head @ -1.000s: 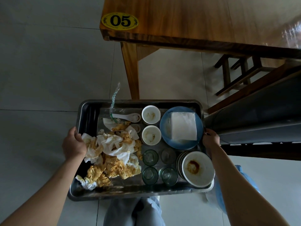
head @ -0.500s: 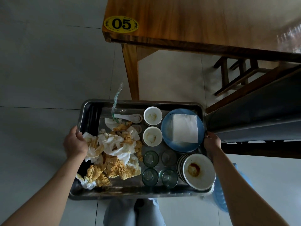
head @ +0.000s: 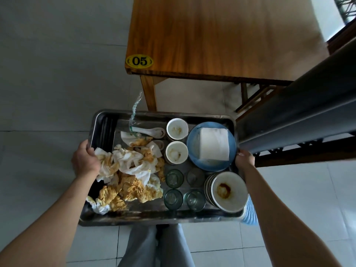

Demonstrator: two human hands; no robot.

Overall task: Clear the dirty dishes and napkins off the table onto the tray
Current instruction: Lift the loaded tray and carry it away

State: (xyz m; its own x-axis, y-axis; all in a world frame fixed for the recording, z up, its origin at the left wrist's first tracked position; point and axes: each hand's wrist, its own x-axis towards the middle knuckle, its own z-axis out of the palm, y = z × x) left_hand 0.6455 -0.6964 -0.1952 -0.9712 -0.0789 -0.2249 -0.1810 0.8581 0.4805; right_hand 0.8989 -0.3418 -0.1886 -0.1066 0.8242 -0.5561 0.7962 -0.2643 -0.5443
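From the head camera we look straight down at a metal tray (head: 229,120) carried at waist height between our two hands, over a pale tiled floor (head: 48,83). Compared with a second ago, the wooden table (head: 221,35) with its yellow "05" number plate (head: 139,61) shows far more of its top, as our view has tilted up toward it. The part of the tabletop we can see carries nothing. We judge the clearing is done, or nearly so, and the load is being carried off.

The tray holds everything. On its left lies a heap of crumpled napkins (head: 131,176), white and stained yellow, with a white spoon (head: 152,131) just beyond. In the middle stand two small white cups (head: 177,130), one behind the other, and four small glasses (head: 174,178) nearer us. On the right, a blue plate (head: 192,151) carries a folded white napkin (head: 213,146), and a stack of white saucers (head: 229,191) sits at the near right corner.

Our left hand (head: 84,160) grips the tray's left rim, thumb hooked over the edge and touching the napkin heap. Our right hand (head: 244,157) clasps the right rim beside the blue plate, fingers hidden beneath. Both forearms reach forward, elbows bent.
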